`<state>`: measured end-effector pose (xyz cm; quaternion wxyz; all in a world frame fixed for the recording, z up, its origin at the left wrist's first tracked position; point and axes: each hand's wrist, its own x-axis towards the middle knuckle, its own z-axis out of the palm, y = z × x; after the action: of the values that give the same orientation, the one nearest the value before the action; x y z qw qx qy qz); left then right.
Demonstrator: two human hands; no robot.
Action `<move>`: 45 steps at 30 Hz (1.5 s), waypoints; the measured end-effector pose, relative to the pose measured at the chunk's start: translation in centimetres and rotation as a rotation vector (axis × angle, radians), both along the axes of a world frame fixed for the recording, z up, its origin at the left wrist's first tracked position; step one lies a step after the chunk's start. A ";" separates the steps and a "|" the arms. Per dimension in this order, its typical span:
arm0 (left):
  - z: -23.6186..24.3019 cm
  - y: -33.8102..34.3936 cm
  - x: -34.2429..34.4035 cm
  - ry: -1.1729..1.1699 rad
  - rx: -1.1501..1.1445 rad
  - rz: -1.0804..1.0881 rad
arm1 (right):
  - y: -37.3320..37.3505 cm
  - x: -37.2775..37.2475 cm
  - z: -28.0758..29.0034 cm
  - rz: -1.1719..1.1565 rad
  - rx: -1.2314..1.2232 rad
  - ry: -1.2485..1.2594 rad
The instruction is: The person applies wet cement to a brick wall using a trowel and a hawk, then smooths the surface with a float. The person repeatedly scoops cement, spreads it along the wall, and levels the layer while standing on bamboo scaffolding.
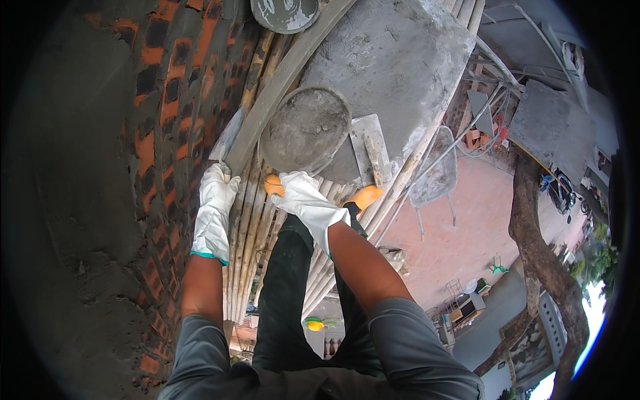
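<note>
My left hand (217, 195), in a white glove with a teal cuff, is closed round the handle of a trowel (229, 135). The trowel's grey blade points away from me, beside the brick wall. My right hand (303, 199), also gloved in white, is closed at the near rim of a round bucket (348, 110) with grey mortar (303, 127) inside. What its fingers grip, if anything, is hidden. A long grey straightedge (288, 75) runs diagonally between the trowel and the bucket. Right of the bucket lies a flat plastering float (367, 148) with its handle up.
Bamboo poles (247, 250) form the raised platform under my orange shoes (365, 197). A mortar-smeared board (390, 67) lies ahead; another bucket (285, 15) stands at the far end. Left rises a partly plastered brick wall (157, 127). Far below right are a wheelbarrow (435, 170) and a tree trunk (527, 213).
</note>
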<state>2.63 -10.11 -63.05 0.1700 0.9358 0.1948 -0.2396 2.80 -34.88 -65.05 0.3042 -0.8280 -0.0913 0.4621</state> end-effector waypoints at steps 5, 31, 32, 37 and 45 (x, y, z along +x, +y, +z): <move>-1.7 1.9 -0.8 -0.079 -0.010 0.041 | -1.8 3.0 3.0 -0.284 0.175 0.192; -9.5 -13.1 -8.5 0.158 -1.177 1.314 | -13.7 9.9 22.8 -0.559 0.008 0.083; -8.7 -13.7 -7.1 0.061 -1.156 1.259 | -14.2 10.6 20.9 -0.621 0.030 0.102; -6.7 -18.0 -0.5 0.055 -1.143 1.308 | -15.2 12.4 12.8 -0.890 0.120 0.002; -6.6 -20.7 0.5 -0.191 -1.230 1.419 | -17.8 14.7 9.4 -1.097 0.268 0.076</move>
<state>3.10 -30.79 -69.69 0.7552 0.3603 0.5439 -0.0632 17.47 -52.65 -55.63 0.6052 -0.6912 0.3056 0.2502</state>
